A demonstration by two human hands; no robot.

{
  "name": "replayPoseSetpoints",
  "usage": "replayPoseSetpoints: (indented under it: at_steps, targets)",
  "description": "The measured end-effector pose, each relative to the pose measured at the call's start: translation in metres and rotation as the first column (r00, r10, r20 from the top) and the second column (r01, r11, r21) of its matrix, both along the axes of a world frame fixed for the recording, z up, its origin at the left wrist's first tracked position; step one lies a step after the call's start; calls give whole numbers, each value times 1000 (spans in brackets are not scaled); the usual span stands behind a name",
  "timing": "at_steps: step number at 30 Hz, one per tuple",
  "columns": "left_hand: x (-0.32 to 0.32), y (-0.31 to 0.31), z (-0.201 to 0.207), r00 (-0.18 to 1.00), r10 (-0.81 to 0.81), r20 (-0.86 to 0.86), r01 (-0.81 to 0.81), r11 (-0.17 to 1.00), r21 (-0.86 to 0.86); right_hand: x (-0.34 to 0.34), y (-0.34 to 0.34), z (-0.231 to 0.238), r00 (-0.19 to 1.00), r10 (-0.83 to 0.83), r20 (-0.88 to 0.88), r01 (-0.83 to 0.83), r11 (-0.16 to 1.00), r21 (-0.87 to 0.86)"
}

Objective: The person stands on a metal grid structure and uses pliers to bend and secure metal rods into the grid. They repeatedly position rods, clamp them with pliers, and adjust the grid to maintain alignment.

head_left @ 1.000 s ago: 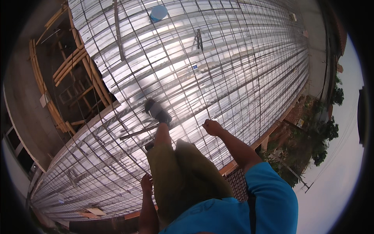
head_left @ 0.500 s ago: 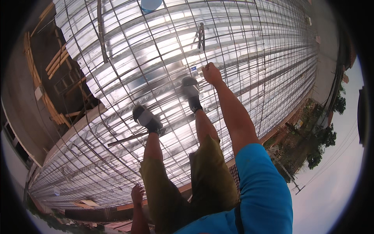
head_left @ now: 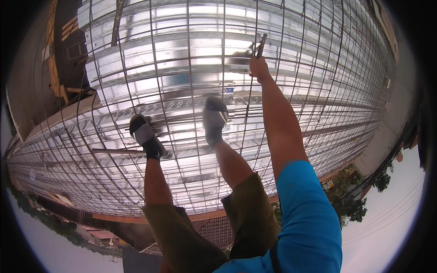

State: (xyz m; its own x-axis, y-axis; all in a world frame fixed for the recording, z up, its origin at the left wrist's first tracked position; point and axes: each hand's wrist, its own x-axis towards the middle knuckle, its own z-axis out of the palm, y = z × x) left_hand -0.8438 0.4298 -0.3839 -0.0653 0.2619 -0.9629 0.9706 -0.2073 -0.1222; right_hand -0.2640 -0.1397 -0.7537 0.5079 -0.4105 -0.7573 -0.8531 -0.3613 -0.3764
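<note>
My right hand (head_left: 259,68) reaches forward at the end of a straightened arm, its fingers closed around what look like dark pincers (head_left: 261,47). The pincers point away from me, just above a steel rebar mesh (head_left: 191,86); whether they touch a bar I cannot tell. Below the mesh lies shiny ribbed metal decking (head_left: 205,48). A small blue and white label (head_left: 228,90) is on the decking, nearer to me than the hand. My left hand is out of view.
My left shoe (head_left: 143,129) and blurred right shoe (head_left: 215,113) are on the mesh. A loose bar (head_left: 117,151) lies beside the left one. A dark rod (head_left: 117,22) lies farther off. At left, beyond the deck edge, is an opening with timber (head_left: 53,68).
My right hand and the pincers have moved right over the mesh, and the hand now sits close against the tool. The left hand has left the view. My view has shifted.
</note>
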Motion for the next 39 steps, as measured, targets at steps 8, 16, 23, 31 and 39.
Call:
replayPoseSetpoints:
  at_steps: [8, 16, 23, 31, 39]
  targets:
    - [-62, -71, 43, 952, 184, 243, -197, 980, 31, -101, 9, 149, 870, -320, 375, 164, 905, 392]
    - [-72, -47, 67, 794, 451, 408, -546, 824, 151, -172, 184, 335, 890, 360, 281, -425, 878, 219]
    - [-142, -51, 63, 722, 495, 483, -601, 795, 84, -175, 386, 392, 85, 887, 453, -934, 230, -275]
    - [-330, -18, 78, 349, 802, 484, -914, 406, -16, -289, 538, 421, -250, 924, 288, -937, -156, -311]
    - [-418, -22, 122, -119, 900, 420, -983, -166, 76, -345, 628, 449, -445, 891, 87, -877, -415, -243]
